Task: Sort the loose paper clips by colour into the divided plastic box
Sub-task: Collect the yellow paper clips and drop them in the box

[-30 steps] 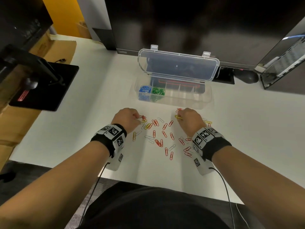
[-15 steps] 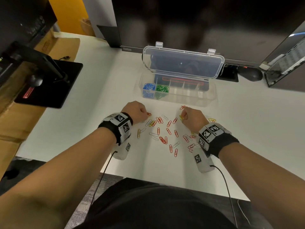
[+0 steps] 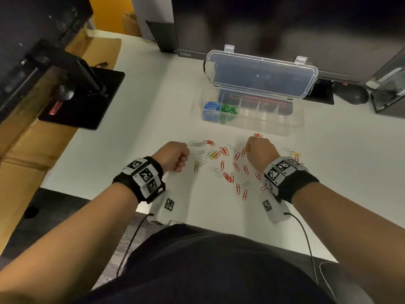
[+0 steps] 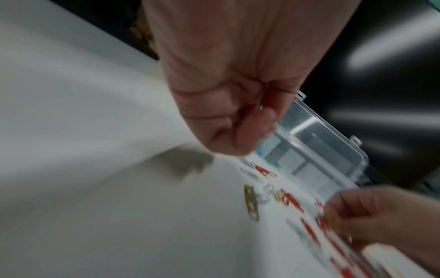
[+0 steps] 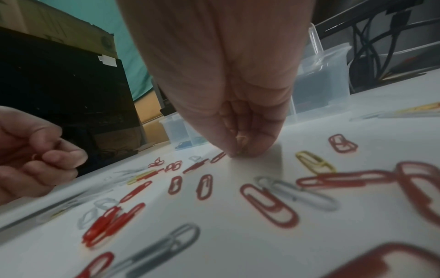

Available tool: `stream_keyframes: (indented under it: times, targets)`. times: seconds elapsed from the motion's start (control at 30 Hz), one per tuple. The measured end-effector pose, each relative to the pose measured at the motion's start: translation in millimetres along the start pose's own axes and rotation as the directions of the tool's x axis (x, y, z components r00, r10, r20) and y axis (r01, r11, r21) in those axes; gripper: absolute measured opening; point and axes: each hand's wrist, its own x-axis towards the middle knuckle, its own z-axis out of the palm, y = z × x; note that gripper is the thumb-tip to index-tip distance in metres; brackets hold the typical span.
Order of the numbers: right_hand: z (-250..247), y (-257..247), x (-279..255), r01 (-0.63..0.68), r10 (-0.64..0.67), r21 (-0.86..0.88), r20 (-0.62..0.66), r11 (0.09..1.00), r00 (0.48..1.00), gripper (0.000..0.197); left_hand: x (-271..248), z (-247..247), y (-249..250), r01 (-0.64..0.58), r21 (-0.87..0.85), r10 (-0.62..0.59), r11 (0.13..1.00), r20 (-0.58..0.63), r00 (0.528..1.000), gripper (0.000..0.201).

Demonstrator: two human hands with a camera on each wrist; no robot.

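Head cam: both hands sit over the scatter of loose red, silver and yellow wire paper clips [image 3: 228,177] on the white desk [image 3: 153,102]. What's the right hand [image 3: 259,150] doing?

— Bunched up, fingertips pinching a yellow clip [image 5: 240,143] right at the desk surface. The left hand [image 3: 174,155] is curled too, w/ a small red clip [image 5: 35,156] nipped btwn thumb & finger.

— And the box?

— The clear plastic divided box [image 3: 247,122], lid up, is straight ahead of both hands, past the scatter, w/ its long axis running left-right. Blue clips [image 3: 211,106] are in the leftmost cell and green clips [image 3: 229,109] in the next. The 3 cells to the right look unfilled.

— So who's closer?

— The right hand, I'd say. It's in line w/ those free cells, so a short push fwd should do. The left hand lines up w/ the blue/green end, so its red clip prob needs a reach across to the right.
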Motion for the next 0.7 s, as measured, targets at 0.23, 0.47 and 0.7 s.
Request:
stream_keyframes:
  times: [0.23,0.47,0.7]
  targets:
    - [-3,0,-1,-0.044,0.039,0.152,0.038,0.987,0.999,0.032,2,23,-21,-0.103,0.796,0.28,0.597,-0.086,0.956,0.032]
    - [-5,9,0,0.009,-0.014,0.219,0.021,0.976,1.0,0.028,7,8,-18,-0.127,0.403,0.172,0.906,-0.077,0.982,0.008]
    - [-7,14,-4,-0.018,0.008,0.345,0.029,0.938,1.0,0.022,7,-6,-16,-0.076,0.676,0.294,0.733,-0.214,0.931,0.019]
